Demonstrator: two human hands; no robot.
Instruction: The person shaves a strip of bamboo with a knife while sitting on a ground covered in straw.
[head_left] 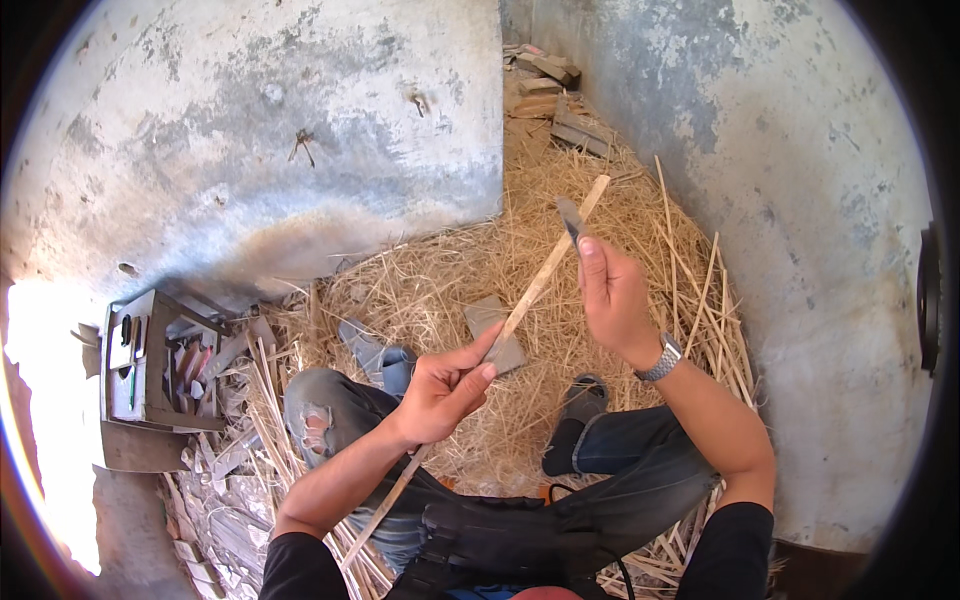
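Observation:
A long, pale split-bamboo or wood strip (541, 278) runs slantwise from the lower left across my lap to the upper middle. My left hand (440, 397) is closed around it at about mid-length, thumb and fingers pinching it. Higher up, my right hand (613, 298) grips a knife, its handle hidden inside the fist. The dark, short knife blade (569, 217) points up and lies across the strip near its far end, seemingly touching it. A watch with a metal band (660, 358) is on my right wrist.
Shavings (420, 290) cover the floor around my feet. Long strips (710, 300) lean along the right wall (800, 250). On the left stands a small wooden cabinet (150, 400) with tools. Broken bricks (545, 80) lie in the far corner; a grey slab (508, 352) is behind the strip.

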